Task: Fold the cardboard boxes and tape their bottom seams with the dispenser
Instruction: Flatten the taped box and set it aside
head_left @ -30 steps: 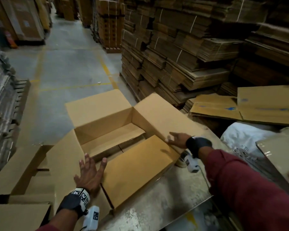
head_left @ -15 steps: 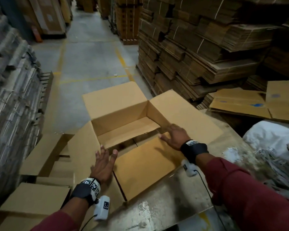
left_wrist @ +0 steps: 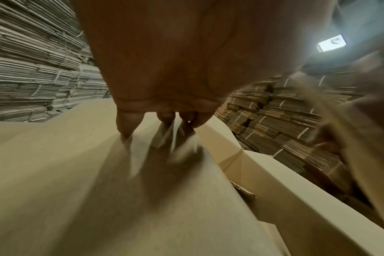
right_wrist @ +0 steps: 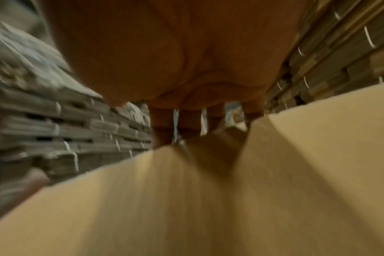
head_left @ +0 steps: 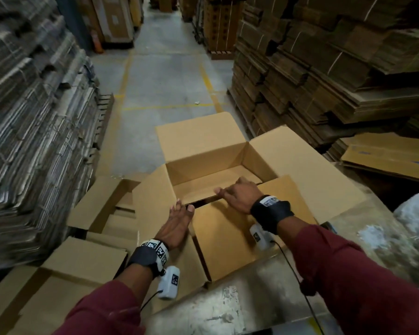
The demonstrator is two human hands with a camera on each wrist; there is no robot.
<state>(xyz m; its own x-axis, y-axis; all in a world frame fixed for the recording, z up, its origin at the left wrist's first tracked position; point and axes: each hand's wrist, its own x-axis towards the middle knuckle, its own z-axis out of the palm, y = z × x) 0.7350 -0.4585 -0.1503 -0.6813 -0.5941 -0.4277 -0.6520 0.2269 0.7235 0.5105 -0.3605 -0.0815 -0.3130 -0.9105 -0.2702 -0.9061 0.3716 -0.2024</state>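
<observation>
I am seeing one cardboard box (head_left: pixel 203 155) standing open on the counter (head_left: pixel 227 308), its four flaps still unfolded to varying degrees. The far flap (head_left: pixel 198 136) is standing up and the right flap (head_left: pixel 307 175) is lying outward. The left hand (head_left: pixel 177 226) is lying flat with straight fingers on the left flap (head_left: pixel 153 209), fingertips (left_wrist: pixel 125 128) touching the cardboard near the flap's inner edge. The right hand (head_left: pixel 240 194) is resting palm-down on the near flap (head_left: pixel 227 238), with its fingers (right_wrist: pixel 162 124) reaching over that flap's far edge; the right wrist view is too blurred for me to tell whether they are curling under it. The two hands are lying near each other, not touching. I am noting more opened boxes (head_left: pixel 83 262) sitting left of the counter, and bundled flat cardboard stacks (head_left: pixel 324 68) lining both sides of the concrete aisle (head_left: pixel 165 76).
</observation>
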